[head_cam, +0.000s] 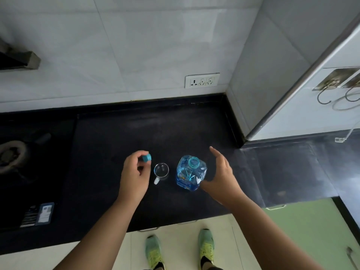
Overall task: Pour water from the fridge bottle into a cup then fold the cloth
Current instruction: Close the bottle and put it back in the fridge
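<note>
Now, far left on your black counter [116, 133], one gas burner [11, 154] sits above a dark label [38, 214] whose print is too small to read. Your left hand [134, 176] pinches one blue cap [147, 158] between thumb and fingertips. Just beside it stands one clear glass cup [161, 171], handle toward you. Next comes one blue bottle [191, 173], upright and uncapped, any brand blurred. Your right hand [222, 176] is spread wide, thumb at the bottle's side. One wall socket [202, 80] sits behind, and two hooks [339, 98] hang on the right.
</note>
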Demonstrator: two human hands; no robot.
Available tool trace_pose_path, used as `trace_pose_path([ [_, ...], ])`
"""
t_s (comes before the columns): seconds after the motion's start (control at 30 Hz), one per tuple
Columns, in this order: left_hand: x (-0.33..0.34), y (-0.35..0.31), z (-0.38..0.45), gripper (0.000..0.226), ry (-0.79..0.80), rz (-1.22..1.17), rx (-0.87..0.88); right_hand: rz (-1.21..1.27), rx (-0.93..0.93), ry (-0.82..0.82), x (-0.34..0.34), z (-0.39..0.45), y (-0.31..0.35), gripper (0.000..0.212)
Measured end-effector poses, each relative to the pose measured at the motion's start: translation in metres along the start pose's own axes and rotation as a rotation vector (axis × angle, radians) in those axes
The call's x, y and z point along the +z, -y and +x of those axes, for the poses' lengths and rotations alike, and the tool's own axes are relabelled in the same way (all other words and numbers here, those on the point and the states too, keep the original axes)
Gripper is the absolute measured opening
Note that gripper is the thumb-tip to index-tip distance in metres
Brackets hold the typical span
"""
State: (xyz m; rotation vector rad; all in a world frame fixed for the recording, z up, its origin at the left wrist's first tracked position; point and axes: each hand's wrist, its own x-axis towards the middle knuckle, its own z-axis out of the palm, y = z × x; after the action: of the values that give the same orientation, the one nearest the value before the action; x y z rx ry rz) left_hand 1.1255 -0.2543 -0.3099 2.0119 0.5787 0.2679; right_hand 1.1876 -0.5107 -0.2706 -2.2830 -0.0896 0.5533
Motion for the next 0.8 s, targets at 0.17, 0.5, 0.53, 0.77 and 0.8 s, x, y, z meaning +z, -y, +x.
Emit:
trace_pose_path([
  [0.17,0.011,-0.066,-0.003,0.034,0.088,-0.177,0.199,0.252,-0.130,-0.200,-0.035,-0.011,0.046,0.028],
  [0.5,0.031,-0.119,-0.005,0.043,0.238,-0.138,0.426,0.841,-0.089,0.097,-0.050,-0.001,0.076,0.027],
  [0.53,0.031,-0.120,-0.005,0.048,0.269,-0.118,0.434,0.843,-0.088,0.107,-0.051,0.001,0.072,0.028],
  [0.77,0.012,-0.088,0.018,0.109,0.788,0.388,0.070,0.262,-0.054,-0.099,-0.051,0.007,0.044,0.032],
  [0.8,0.015,-0.082,0.018,0.114,0.803,0.463,0.047,0.210,-0.063,-0.086,-0.049,0.007,0.042,0.032],
])
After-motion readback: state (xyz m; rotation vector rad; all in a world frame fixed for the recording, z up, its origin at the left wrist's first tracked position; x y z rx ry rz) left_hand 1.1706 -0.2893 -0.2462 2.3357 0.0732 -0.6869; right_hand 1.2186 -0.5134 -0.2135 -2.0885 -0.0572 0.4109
